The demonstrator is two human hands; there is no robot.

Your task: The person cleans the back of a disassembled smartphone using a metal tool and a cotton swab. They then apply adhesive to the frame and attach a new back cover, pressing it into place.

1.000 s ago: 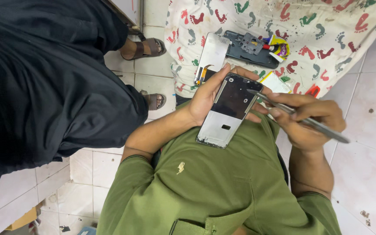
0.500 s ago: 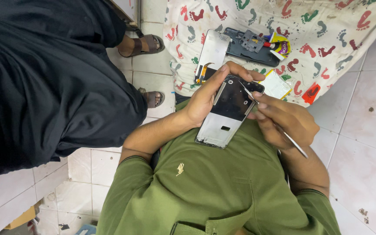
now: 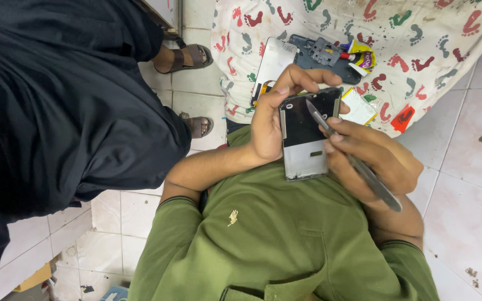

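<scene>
My left hand (image 3: 268, 125) grips an opened phone frame (image 3: 303, 149) by its left edge, fingers curled over the top. The frame is dark in its upper half and silvery grey below, and I hold it above my green shirt. My right hand (image 3: 376, 161) holds a thin metal prying tool (image 3: 384, 193). The tool's flat tip lies against the upper dark part of the frame, and my right fingertips touch the frame's right edge.
A white cloth with coloured footprints (image 3: 425, 39) lies on the tiled floor ahead. On it are a white screen panel (image 3: 273, 62), a dark phone housing (image 3: 320, 53), a glue tube (image 3: 362, 59) and a red piece (image 3: 403, 118). A person in black (image 3: 57, 106) with sandalled feet (image 3: 189, 56) stands at the left.
My right hand has swung the tool in from the right, so its tip now rests on the phone frame. The frame stays in my left hand.
</scene>
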